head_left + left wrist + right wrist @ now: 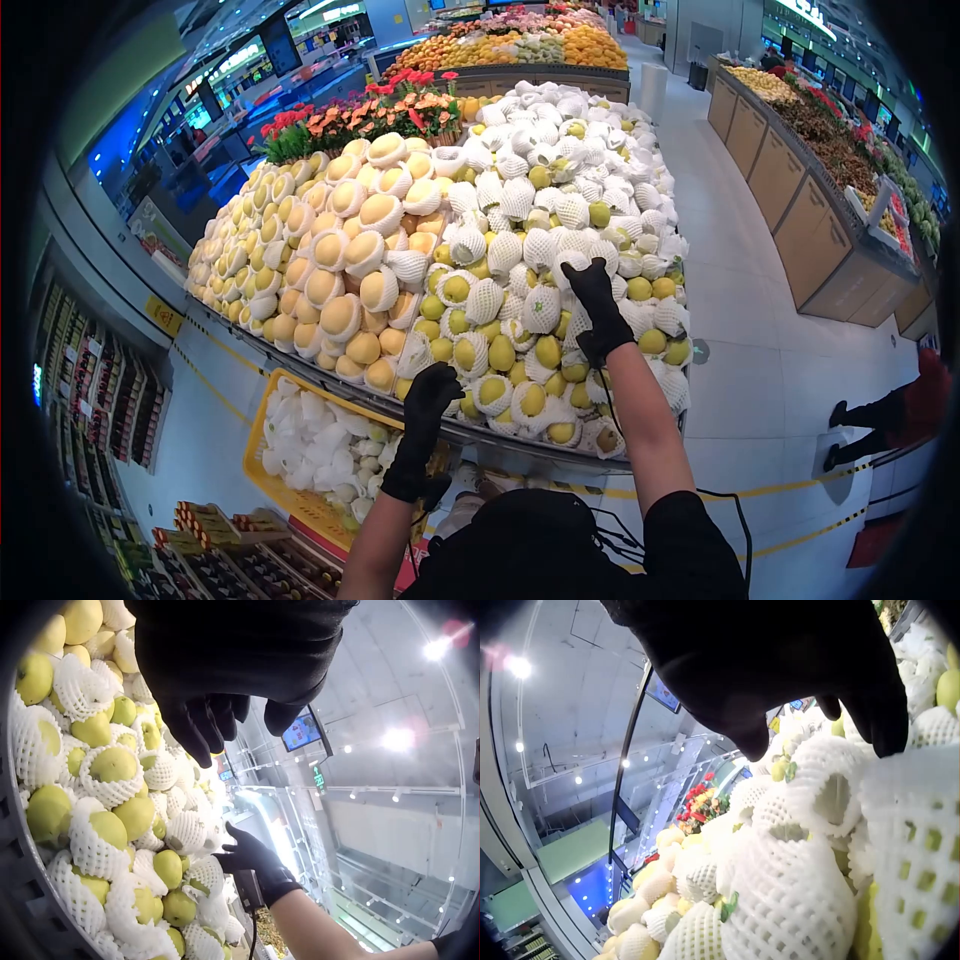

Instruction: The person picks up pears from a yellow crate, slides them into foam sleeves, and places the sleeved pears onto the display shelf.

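Observation:
Green-yellow pears point(547, 351), many in white foam nets, cover the right part of a sloping display. My black-gloved right hand point(597, 308) reaches over the netted pears, thumb and fingers apart. In the right wrist view this hand point(780, 667) has its fingertips at the top of a netted pear point(922, 847); whether they press on it is unclear. The left hand point(430, 405), also gloved, hovers above the display's front edge, its fingers loosely bent around nothing. In the left wrist view the fingers of that hand point(240, 667) hang beside the pears point(112, 764).
Yellow-orange netted fruit point(363, 250) fills the display's left side, with red and orange flowers point(370, 120) behind. Below the front edge stands a yellow crate point(252, 450) of white nets and fruit. A person point(905, 410) stands at the right, near the aisle.

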### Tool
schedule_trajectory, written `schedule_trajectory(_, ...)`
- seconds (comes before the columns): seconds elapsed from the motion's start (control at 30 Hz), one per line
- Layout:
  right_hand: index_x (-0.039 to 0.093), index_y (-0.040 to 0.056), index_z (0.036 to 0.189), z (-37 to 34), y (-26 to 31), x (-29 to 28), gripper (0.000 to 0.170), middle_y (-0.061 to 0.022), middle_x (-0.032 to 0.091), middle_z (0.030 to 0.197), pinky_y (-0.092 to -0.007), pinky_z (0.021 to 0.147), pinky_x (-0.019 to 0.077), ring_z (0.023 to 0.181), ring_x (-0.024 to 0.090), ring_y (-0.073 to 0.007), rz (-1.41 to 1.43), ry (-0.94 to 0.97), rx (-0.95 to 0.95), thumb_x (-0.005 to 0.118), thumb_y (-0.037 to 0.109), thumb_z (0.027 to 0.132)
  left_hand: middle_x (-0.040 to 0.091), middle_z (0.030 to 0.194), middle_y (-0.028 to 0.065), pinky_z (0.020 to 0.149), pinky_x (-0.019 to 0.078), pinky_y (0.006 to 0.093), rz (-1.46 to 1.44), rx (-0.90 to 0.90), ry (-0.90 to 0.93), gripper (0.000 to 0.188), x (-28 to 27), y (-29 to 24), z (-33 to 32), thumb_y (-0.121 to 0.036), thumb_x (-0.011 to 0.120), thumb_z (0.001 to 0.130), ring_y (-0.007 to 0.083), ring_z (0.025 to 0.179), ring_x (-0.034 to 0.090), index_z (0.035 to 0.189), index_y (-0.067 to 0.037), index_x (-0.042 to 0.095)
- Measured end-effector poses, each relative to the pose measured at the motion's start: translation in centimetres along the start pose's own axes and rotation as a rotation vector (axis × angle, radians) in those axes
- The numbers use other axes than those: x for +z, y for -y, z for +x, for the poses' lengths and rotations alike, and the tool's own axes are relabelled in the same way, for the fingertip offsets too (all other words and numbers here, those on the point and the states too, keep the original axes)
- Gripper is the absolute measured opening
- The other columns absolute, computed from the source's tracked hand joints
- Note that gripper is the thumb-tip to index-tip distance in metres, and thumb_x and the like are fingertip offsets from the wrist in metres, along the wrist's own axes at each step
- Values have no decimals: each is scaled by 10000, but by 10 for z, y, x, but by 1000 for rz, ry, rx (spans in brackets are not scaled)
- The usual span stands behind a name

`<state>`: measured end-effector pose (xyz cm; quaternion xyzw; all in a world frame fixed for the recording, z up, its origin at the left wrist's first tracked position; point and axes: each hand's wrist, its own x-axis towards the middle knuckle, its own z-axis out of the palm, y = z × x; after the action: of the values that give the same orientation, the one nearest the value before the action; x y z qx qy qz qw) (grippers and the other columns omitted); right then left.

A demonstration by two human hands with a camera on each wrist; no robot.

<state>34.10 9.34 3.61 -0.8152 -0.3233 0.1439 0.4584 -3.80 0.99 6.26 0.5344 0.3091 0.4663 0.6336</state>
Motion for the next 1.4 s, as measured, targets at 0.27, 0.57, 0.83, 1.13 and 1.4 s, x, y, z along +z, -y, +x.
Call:
schedule_trajectory(0.27,601,-9,1033,-34,-14,-41,397,-185,668,922,-379,808,496,899,640,-321,44,-78,-210,676,278,770,606,1043,111,786,549,347,-21,42,-124,360,-39,-3,-5,26,590,840,194,889,619,1192,14,516)
schedule_trajectory(0.57,600,-48,1002,-16,-26,-34,524,-221,651,967,-401,816,498,921,635,-334,-91,-91,-199,720,387,736,607,1040,99,782,548,331,-40,51,-237,363,-74,5,-19,25,595,829,192,894,618,1187,7,532)
schedule_trajectory(0.83,443,-41,1142,6,26,15,811,-297,557,1097,-450,830,516,974,606,-408,-336,6,-39,802,460,615,614,1025,106,774,540,332,-61,-25,-209,325,-41,1,-25,31,619,822,202,870,620,1140,10,556)
schedule_trajectory(1.13,384,-82,1160,14,35,-9,787,-328,545,1084,-437,869,501,983,587,-430,-195,38,-15,757,301,581,608,1003,71,787,490,273,45,-62,-287,299,-73,6,-43,18,583,840,156,873,601,1137,8,548)
schedule_trajectory(1.4,307,-99,1269,5,14,22,920,-381,425,1175,-441,842,501,977,559,-462,-125,-27,-58,803,338,630,606,1010,68,776,504,275,-4,-27,-291,295,-63,-2,-40,21,585,844,160,873,606,1137,2,549)
